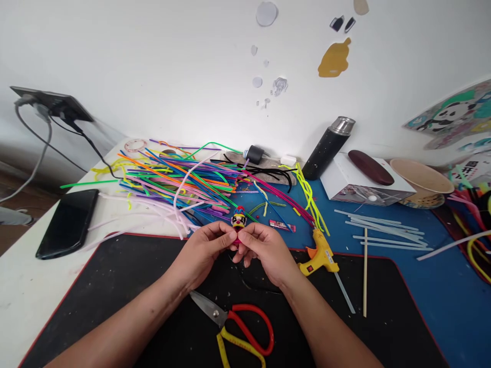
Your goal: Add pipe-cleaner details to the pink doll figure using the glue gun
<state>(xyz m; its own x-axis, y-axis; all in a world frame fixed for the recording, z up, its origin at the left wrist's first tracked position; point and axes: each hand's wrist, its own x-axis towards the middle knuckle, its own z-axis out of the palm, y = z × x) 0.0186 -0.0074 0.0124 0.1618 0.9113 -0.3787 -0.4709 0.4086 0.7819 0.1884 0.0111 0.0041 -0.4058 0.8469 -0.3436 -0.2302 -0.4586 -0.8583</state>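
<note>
Between my two hands is a small figure (238,220) with a painted face, a red and blue top and a magenta lower part. My left hand (209,245) pinches its lower part from the left with thumb and fingers. From the right, my right hand (264,248) pinches the same part, the two thumbs almost touching. My fingers hide much of the figure's bottom. Closer to me, scissors (233,327) with red and yellow handles lie on the black mat (161,312). A yellow glue gun (320,255) rests right of my right hand.
A heap of coloured pipe cleaners (180,179) spreads behind my hands. Glue sticks (387,230) and a wooden stick (365,276) lie at right. A black flask (330,148), a white box (364,179) and a bowl (422,176) stand near the wall. A phone (69,222) lies at left.
</note>
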